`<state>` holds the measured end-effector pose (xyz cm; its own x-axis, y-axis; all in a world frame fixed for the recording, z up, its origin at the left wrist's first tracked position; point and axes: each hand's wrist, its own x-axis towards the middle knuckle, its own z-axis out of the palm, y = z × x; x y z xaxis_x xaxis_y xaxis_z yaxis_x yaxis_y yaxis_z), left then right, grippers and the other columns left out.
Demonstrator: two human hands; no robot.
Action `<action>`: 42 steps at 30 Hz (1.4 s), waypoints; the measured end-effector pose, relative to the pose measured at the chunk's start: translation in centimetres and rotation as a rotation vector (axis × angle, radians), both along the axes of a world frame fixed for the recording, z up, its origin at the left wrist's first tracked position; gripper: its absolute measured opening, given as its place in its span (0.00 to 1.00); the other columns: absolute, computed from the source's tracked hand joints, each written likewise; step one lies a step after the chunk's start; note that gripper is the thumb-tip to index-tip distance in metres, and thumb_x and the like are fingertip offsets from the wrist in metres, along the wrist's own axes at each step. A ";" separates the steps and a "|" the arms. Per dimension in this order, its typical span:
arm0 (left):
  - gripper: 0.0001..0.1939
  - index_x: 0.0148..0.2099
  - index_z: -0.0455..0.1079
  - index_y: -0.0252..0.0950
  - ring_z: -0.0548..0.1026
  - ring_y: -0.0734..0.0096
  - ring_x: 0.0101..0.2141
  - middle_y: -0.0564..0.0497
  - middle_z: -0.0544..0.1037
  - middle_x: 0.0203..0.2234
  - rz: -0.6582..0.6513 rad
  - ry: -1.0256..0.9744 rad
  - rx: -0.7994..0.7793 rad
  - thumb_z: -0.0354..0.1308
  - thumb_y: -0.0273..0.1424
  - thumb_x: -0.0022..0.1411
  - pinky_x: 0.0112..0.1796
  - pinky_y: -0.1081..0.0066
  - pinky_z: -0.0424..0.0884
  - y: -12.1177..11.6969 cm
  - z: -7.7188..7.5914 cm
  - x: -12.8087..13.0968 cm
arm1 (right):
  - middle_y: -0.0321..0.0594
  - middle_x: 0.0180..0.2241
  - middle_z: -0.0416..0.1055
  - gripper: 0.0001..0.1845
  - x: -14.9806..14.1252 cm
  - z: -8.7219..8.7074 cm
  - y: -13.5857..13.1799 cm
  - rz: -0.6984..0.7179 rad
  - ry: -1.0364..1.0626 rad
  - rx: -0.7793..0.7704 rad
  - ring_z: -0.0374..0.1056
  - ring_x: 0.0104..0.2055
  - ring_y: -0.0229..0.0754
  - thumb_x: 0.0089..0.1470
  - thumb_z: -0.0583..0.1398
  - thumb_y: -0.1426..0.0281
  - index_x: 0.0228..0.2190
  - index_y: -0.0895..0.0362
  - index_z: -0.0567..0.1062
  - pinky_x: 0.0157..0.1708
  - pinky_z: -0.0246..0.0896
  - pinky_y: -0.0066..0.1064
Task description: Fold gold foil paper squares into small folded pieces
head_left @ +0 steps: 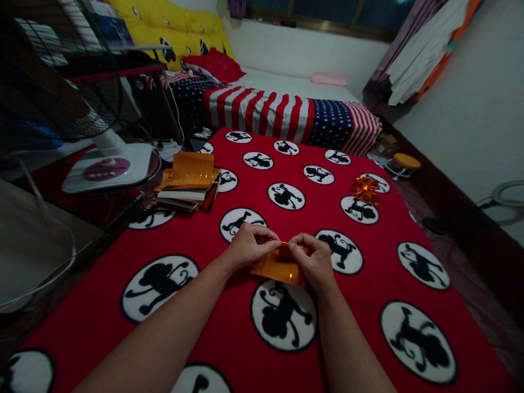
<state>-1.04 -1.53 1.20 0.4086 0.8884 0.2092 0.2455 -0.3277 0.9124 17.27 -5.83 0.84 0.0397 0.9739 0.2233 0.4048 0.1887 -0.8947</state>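
A shiny orange-gold film sheet (277, 267) hangs from my fingers low over the red blanket. My left hand (250, 245) pinches its upper edge between thumb and forefinger. Close beside it, my right hand (313, 259) pinches the same edge, which looks narrowly folded or rolled between the two hands. The sheet's lower part spreads toward me, over or near the blanket. To the left sits a stack of similar orange sheets mixed with whitish ones (186, 183). A crumpled bit of orange film (365, 189) lies at the far right.
The red blanket (204, 305) with monkey prints spreads under everything. A fan base (110, 166) stands at the left, with a cable nearby. Behind is a bed with a flag-patterned cover (262, 112). A small round stool (405, 161) is at the right by the wall.
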 end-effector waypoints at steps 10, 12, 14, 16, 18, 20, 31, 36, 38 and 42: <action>0.08 0.32 0.79 0.32 0.72 0.75 0.24 0.48 0.79 0.23 0.010 0.007 0.066 0.61 0.31 0.57 0.26 0.77 0.63 -0.1 0.0 0.0 | 0.35 0.25 0.71 0.04 -0.2 0.5 0.2 0.019 -0.128 0.118 0.66 0.30 0.41 0.50 0.61 0.71 0.24 0.54 0.72 0.31 0.59 0.31; 0.08 0.32 0.79 0.32 0.72 0.74 0.24 0.48 0.79 0.23 0.009 0.009 0.073 0.61 0.31 0.57 0.26 0.76 0.63 -0.1 0.0 0.0 | 0.35 0.25 0.70 0.05 -0.2 0.7 0.2 0.013 -0.143 0.132 0.66 0.31 0.41 0.50 0.61 0.71 0.24 0.54 0.72 0.32 0.59 0.31; 0.08 0.32 0.79 0.32 0.72 0.74 0.25 0.48 0.79 0.24 0.002 0.008 0.080 0.61 0.31 0.57 0.27 0.76 0.64 -0.1 0.0 0.0 | 0.35 0.25 0.70 0.04 -0.3 0.7 0.2 0.012 -0.151 0.135 0.66 0.31 0.41 0.50 0.61 0.71 0.24 0.54 0.72 0.33 0.59 0.32; 0.07 0.32 0.79 0.32 0.72 0.75 0.25 0.49 0.79 0.24 -0.017 0.010 0.093 0.61 0.30 0.57 0.27 0.77 0.64 -0.2 0.0 0.0 | 0.35 0.26 0.71 0.03 -0.4 0.7 0.2 0.020 -0.153 0.128 0.66 0.31 0.41 0.50 0.61 0.71 0.25 0.54 0.72 0.33 0.59 0.32; 0.07 0.32 0.79 0.33 0.71 0.76 0.25 0.50 0.78 0.23 -0.033 0.013 0.107 0.61 0.29 0.57 0.27 0.77 0.63 -0.2 0.0 0.1 | 0.36 0.26 0.71 0.04 -0.5 0.7 0.2 0.029 -0.156 0.120 0.66 0.31 0.41 0.50 0.61 0.71 0.25 0.55 0.73 0.33 0.59 0.31; 0.06 0.31 0.79 0.33 0.71 0.77 0.24 0.50 0.77 0.23 -0.042 0.011 0.120 0.61 0.29 0.57 0.27 0.77 0.63 -0.3 0.0 0.1 | 0.36 0.25 0.71 0.05 -0.6 0.7 0.3 0.033 -0.159 0.112 0.65 0.30 0.40 0.50 0.61 0.71 0.23 0.55 0.73 0.32 0.58 0.30; 0.06 0.31 0.79 0.32 0.72 0.77 0.24 0.50 0.78 0.23 -0.045 -0.031 0.090 0.62 0.29 0.56 0.27 0.78 0.64 -0.3 -0.2 0.4 | 0.32 0.19 0.65 0.07 -0.9 0.6 0.2 0.048 0.099 -0.076 0.58 0.22 0.34 0.46 0.60 0.70 0.20 0.58 0.71 0.22 0.51 0.25; 0.08 0.32 0.79 0.32 0.71 0.76 0.24 0.49 0.78 0.23 -0.021 -0.021 0.050 0.62 0.31 0.57 0.25 0.77 0.62 -0.3 -0.3 0.1 | 0.32 0.19 0.65 0.06 -0.5 0.7 0.1 0.021 0.136 -0.073 0.59 0.23 0.34 0.45 0.60 0.70 0.20 0.58 0.72 0.23 0.52 0.25; 0.08 0.32 0.79 0.31 0.71 0.75 0.24 0.48 0.78 0.23 -0.014 -0.025 0.031 0.62 0.31 0.56 0.25 0.77 0.62 -0.2 -0.4 0.0 | 0.32 0.19 0.64 0.06 -0.3 0.7 0.1 0.012 0.126 -0.067 0.59 0.22 0.34 0.45 0.60 0.70 0.20 0.58 0.72 0.22 0.51 0.25; 0.08 0.31 0.79 0.30 0.71 0.75 0.24 0.47 0.78 0.23 0.026 -0.062 -0.033 0.62 0.31 0.55 0.25 0.77 0.62 0.0 -0.2 -0.3 | 0.31 0.18 0.64 0.06 0.4 0.7 0.2 -0.026 0.120 -0.066 0.57 0.20 0.33 0.45 0.60 0.70 0.20 0.57 0.72 0.21 0.50 0.25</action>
